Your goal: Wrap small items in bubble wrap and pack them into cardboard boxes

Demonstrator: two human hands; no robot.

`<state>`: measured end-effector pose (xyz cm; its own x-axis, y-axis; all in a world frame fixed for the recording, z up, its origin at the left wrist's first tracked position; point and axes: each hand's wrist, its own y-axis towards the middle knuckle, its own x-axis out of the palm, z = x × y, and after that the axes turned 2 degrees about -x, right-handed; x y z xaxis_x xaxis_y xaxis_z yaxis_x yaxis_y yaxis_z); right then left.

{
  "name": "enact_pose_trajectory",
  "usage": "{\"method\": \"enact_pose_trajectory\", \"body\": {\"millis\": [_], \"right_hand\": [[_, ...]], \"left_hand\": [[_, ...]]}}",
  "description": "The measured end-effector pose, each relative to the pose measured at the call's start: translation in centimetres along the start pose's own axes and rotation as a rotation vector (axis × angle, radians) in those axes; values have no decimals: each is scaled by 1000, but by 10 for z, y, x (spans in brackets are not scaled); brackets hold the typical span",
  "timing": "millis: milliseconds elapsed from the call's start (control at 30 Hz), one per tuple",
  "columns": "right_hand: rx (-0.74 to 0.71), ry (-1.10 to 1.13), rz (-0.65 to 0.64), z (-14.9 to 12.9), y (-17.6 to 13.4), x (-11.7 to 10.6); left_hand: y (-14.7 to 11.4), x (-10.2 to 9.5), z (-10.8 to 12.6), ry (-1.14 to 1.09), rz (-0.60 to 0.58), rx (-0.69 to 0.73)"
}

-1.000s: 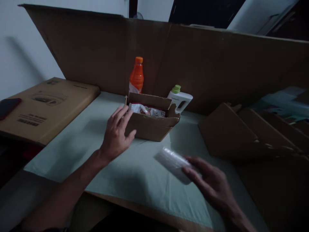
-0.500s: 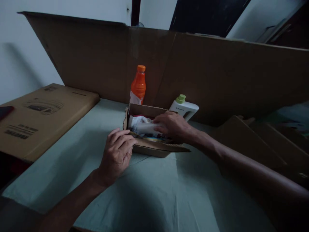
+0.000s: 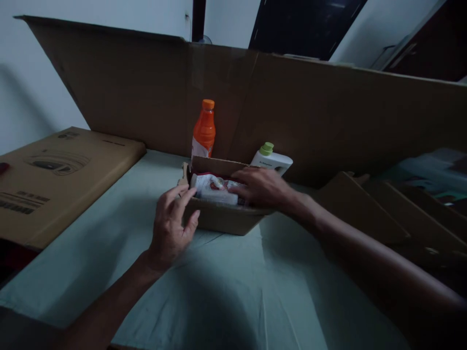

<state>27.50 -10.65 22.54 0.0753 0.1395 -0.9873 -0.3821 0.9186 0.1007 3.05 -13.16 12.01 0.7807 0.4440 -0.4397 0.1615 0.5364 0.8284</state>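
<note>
A small lidless cardboard box [image 3: 222,218] stands on the cloth, filled with white packets printed in red and dark [image 3: 207,181]. A whitish translucent plastic item [image 3: 219,196] lies on top, along the front wall. My left hand [image 3: 174,223] is at the box's front left corner, its fingers spread and their tips at the rim. My right hand [image 3: 263,187] reaches over the right end, fingers stretched across the contents beside the plastic item; some fingertips are hidden. Behind the box are an orange bottle [image 3: 204,129] and a white jug with a green cap [image 3: 272,158].
A tall cardboard panel [image 3: 146,87] rises behind the bottles. A large flat printed carton [image 3: 73,180] lies at the left. More cardboard pieces [image 3: 361,209] and a pale plastic heap [image 3: 434,172] are at the right. Pale green cloth [image 3: 233,291] covers the surface.
The translucent item has come to lie on the packets, and my right hand is off it. The front flap no longer juts toward me. My left fingers have spread; the view shifted slightly.
</note>
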Motion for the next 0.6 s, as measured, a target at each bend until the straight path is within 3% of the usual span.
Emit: {"method": "enact_pose_trajectory", "body": {"millis": [100,167,233,300,433,533,600], "right_hand": [[255,197,375,25,-55,-10],[424,330,492,34,-96,-2],[482,491,447,32,-126,20],[463,641,359,20,-135,51],[390,850,324,-7,-100,101],[435,916,349,-13,-82,110],[499,908,376,-9,-94,105]], "left_hand": [[-12,-7,-11,1,89,-99],[-22,-10,-20,-36,112,-204],[-31,-6,-29,-144,60,-366],[-36,4,-36,-318,-58,-545],[-31,34,-42,-688,-329,-760],[-19,51,-33,-745,-301,-796],[-12,58,-15,-761,-256,-768]]}}
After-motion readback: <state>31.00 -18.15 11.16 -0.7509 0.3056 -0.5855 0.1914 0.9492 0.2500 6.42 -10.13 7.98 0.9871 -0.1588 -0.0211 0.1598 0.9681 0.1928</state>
